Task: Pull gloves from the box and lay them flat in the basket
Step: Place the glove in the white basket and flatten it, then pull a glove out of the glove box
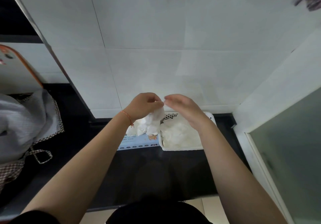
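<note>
Seen from above, a white basket (182,148) sits on a dark desk (147,171), with a glove box (139,141) touching its left side. Raised above the box, the left hand (145,106) pinches a crumpled clear glove (156,118); the right hand (184,107), fingers loosely extended, meets its top edge. The thin film may cling and land bunched, not flat.
</note>
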{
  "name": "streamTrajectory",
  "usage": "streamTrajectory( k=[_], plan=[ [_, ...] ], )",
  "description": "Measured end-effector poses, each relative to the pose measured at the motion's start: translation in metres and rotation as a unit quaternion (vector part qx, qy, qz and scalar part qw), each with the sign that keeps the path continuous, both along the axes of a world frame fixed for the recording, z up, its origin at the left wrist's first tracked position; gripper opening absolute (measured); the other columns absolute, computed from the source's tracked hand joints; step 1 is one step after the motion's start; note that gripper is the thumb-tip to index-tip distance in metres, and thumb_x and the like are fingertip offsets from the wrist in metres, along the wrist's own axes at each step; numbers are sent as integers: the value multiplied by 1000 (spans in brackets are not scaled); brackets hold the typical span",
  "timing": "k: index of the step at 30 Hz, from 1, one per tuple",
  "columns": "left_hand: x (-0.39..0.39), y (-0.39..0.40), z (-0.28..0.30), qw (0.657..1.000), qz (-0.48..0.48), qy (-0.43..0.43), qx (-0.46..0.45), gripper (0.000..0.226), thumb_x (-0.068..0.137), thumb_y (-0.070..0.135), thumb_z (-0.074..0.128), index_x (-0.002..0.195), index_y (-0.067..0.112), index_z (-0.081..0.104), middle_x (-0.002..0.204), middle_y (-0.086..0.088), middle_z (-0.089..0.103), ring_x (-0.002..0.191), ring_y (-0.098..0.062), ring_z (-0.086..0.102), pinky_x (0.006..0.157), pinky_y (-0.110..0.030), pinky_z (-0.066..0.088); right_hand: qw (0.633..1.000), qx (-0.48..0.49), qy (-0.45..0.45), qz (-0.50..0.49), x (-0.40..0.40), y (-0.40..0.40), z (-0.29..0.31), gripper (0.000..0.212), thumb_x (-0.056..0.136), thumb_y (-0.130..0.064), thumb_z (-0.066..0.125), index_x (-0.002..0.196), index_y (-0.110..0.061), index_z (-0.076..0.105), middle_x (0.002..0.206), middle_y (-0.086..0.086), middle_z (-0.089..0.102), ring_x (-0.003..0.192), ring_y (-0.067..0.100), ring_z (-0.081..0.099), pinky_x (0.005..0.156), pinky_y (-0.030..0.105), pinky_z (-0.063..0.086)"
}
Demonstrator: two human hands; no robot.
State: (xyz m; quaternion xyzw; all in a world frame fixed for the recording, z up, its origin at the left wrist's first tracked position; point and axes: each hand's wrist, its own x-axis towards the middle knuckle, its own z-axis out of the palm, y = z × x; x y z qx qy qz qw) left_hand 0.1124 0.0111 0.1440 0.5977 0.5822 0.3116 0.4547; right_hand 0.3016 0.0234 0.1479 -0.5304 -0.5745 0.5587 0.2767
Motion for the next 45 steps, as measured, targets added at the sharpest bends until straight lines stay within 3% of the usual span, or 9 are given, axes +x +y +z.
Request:
streamTrajectory(
  k=[5,15,20,25,30,34,37,40,45],
  plan=[
    [8,-2,8,999,-19,43,10,20,94,27,61,88,15,75,72,3,65,65,-9,53,68,-25,44,993,-1,-47,111,-10,-2,-3,32,77,-22,79,106,-15,69,109,13,71,105,29,67,96,45,51],
    [-3,-13,-3,997,17,-66,-33,25,82,30,78,96,11,70,81,4,68,74,-8,63,69,-20,50,999,-21,30,19,-7,-5,-1,15,89,-12,62,94,0,69,85,9,71,80,21,68,76,40,56],
    [-13,-12,-12,995,88,-53,-14,19,84,31,71,83,12,77,87,-12,71,81,-15,59,85,-38,53,1000,-3,15,-3,3,1,-3,24,83,-15,62,88,8,58,81,10,61,76,21,61,74,38,52],
    [-6,-12,2,993,101,-44,28,17,92,27,64,92,21,79,88,-2,75,79,-12,61,75,-21,49,985,-6,-143,97,8,4,-4,35,77,-21,73,108,-8,63,98,-3,65,89,11,62,87,35,49],
    [9,-16,16,999,-8,7,32,14,89,16,65,91,19,78,79,9,74,75,-5,65,74,-20,49,983,97,-117,106,-3,0,19,82,80,-21,77,148,-30,32,136,-11,48,127,3,43,95,25,40],
    [19,-14,10,998,-12,10,60,14,89,12,64,92,20,75,56,16,55,49,-2,43,51,-13,37,960,103,-201,163,-12,0,27,26,85,-12,65,102,-29,55,95,-9,58,88,15,57,66,24,46],
    [18,-12,4,997,16,3,73,11,86,13,68,94,19,66,77,13,62,55,-4,49,53,-14,42,943,107,-267,168,-13,1,24,7,92,-13,56,96,-18,54,87,-2,55,79,19,51,58,25,37],
    [16,-13,-4,999,14,-8,49,27,81,0,62,101,19,60,95,2,63,61,-12,53,59,-23,48,940,120,-284,142,-12,2,20,21,97,-21,52,98,-1,57,85,8,55,74,21,48,61,32,33],
    [17,-10,-24,999,-13,31,-10,10,82,7,69,90,13,68,75,6,57,68,-9,50,68,-22,43,952,159,-251,67,-7,8,17,27,90,-15,54,68,-13,38,66,2,33,61,17,31,54,32,23]
  ],
)
